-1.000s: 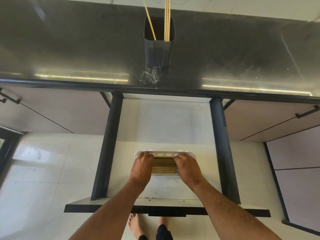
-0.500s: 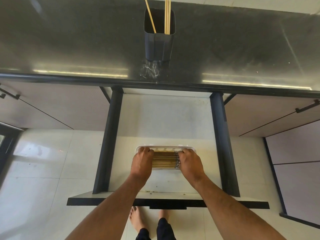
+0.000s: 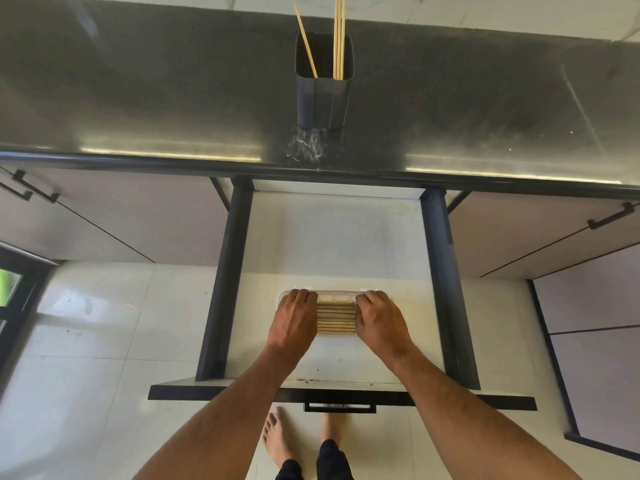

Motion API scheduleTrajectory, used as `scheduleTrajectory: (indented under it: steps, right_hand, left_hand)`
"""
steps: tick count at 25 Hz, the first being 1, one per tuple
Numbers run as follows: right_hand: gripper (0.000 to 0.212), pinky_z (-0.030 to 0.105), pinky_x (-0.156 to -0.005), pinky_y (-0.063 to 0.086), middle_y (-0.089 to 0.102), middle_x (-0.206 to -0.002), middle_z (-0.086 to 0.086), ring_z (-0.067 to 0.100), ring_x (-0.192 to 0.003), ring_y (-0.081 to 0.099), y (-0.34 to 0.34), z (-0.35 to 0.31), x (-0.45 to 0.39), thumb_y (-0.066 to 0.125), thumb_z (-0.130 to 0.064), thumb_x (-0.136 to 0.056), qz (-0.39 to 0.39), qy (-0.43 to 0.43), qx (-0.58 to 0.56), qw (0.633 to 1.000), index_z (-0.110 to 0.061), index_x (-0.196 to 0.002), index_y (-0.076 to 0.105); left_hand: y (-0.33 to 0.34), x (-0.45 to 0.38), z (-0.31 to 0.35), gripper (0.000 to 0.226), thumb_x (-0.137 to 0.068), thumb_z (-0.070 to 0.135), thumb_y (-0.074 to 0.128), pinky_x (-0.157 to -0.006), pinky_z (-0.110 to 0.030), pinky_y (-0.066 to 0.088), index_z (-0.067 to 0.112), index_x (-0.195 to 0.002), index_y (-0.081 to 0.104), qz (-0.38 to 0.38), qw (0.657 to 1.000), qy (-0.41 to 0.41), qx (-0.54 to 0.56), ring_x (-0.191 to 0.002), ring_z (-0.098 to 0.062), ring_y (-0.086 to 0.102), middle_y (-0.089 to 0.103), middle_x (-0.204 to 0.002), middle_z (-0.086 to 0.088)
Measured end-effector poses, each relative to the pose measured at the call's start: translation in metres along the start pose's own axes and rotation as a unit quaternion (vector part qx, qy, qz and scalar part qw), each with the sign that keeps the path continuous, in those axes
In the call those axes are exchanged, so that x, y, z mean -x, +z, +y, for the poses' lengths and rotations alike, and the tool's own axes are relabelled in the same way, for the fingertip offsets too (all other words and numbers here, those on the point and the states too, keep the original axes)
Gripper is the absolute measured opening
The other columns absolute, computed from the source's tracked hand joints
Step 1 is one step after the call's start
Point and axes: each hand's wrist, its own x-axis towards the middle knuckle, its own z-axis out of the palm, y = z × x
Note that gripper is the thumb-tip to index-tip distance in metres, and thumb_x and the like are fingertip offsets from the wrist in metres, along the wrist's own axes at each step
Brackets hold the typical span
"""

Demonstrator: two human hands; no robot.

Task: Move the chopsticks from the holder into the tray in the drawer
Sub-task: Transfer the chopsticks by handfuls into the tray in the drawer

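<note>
A dark square holder [image 3: 323,98] stands on the black counter with three wooden chopsticks [image 3: 338,38] sticking out of it. Below, the drawer [image 3: 332,244] is pulled out. A white tray [image 3: 337,295] lies in it with several chopsticks [image 3: 336,318] laid side by side across it. My left hand [image 3: 294,320] rests palm down on the left end of the tray and chopsticks. My right hand [image 3: 381,320] rests palm down on the right end. Both hands' fingers reach the tray's far rim and hide the chopstick tips.
The black counter [image 3: 138,98] runs across the top. Dark drawer rails [image 3: 227,278] flank the drawer. Cabinet doors with black handles [image 3: 611,216] sit left and right. My bare feet [image 3: 277,441] stand on pale floor tiles under the drawer front [image 3: 339,398].
Both hands stay on the tray ends; their fingertips have slid slightly farther toward the tray's far rim. The camera view has shifted a little.
</note>
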Motion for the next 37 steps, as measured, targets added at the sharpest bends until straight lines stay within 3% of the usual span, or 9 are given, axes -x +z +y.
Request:
scheduleTrajectory:
  steps: [4, 8, 12, 23, 29, 37]
  right_hand:
    - [0.026, 0.033, -0.087, 0.059, 0.07, -0.109, 0.01, 0.025, -0.1, 0.067, -0.011, -0.006, -0.003, 0.073, -0.014, -0.089, 0.055, -0.013, 0.019, 0.998, -0.006, -0.114, 0.068]
    - [0.053, 0.042, -0.107, 0.051, 0.064, -0.134, 0.019, 0.034, -0.125, 0.061, -0.034, -0.018, -0.017, 0.072, -0.028, -0.093, 0.107, -0.004, 0.078, 0.991, -0.001, -0.136, 0.058]
    - [0.059, 0.049, -0.112, 0.046, 0.059, -0.141, 0.022, 0.039, -0.132, 0.056, -0.082, -0.033, -0.043, 0.066, -0.034, -0.096, 0.15, 0.004, 0.088, 0.985, 0.0, -0.142, 0.053]
    - [0.054, 0.045, -0.114, 0.044, 0.058, -0.143, 0.019, 0.034, -0.134, 0.054, -0.237, -0.074, -0.123, 0.057, -0.033, -0.102, 0.267, 0.006, 0.087, 0.96, -0.001, -0.144, 0.05]
    - [0.048, 0.036, -0.106, 0.052, 0.063, -0.133, 0.011, 0.024, -0.124, 0.06, -0.282, -0.076, -0.21, 0.063, -0.031, -0.098, 0.302, -0.028, 0.067, 0.95, -0.007, -0.139, 0.053]
    - [0.051, 0.034, -0.105, 0.05, 0.061, -0.136, 0.009, 0.022, -0.127, 0.057, -0.287, -0.047, -0.362, 0.064, -0.028, -0.098, 0.256, -0.04, -0.017, 0.966, -0.008, -0.142, 0.048]
  left_hand:
    - [-0.015, 0.0, -0.001, 0.027, -0.087, 0.013, 0.074, -0.093, -0.037, 0.054, 0.008, -0.112, 0.065, 0.064, 0.997, 0.016, -0.035, -0.095, -0.024, 0.065, 0.069, -0.105, -0.008]
    - [-0.043, -0.011, -0.006, 0.041, -0.099, 0.026, 0.059, -0.112, -0.044, 0.044, 0.004, -0.134, 0.055, 0.115, 0.992, 0.01, -0.057, -0.122, -0.031, 0.058, 0.062, -0.131, -0.015]
    - [-0.095, -0.034, -0.005, 0.051, -0.103, 0.03, 0.05, -0.12, -0.048, 0.033, 0.003, -0.146, 0.044, 0.169, 0.984, -0.005, -0.058, -0.138, -0.035, 0.047, 0.052, -0.146, -0.018]
    - [-0.261, -0.12, 0.017, 0.049, -0.105, 0.036, 0.043, -0.119, -0.043, 0.035, 0.007, -0.145, 0.043, 0.294, 0.955, 0.002, -0.02, -0.131, -0.027, 0.05, 0.055, -0.139, -0.01]
    - [-0.299, -0.2, 0.024, 0.035, -0.1, 0.03, 0.056, -0.104, -0.038, 0.048, 0.009, -0.128, 0.054, 0.352, 0.936, -0.004, 0.029, -0.112, -0.022, 0.061, 0.065, -0.119, -0.008]
    - [-0.304, -0.34, 0.007, 0.028, -0.104, 0.028, 0.049, -0.102, -0.033, 0.048, 0.011, -0.126, 0.054, 0.307, 0.945, -0.054, 0.101, -0.109, -0.017, 0.058, 0.062, -0.116, -0.003]
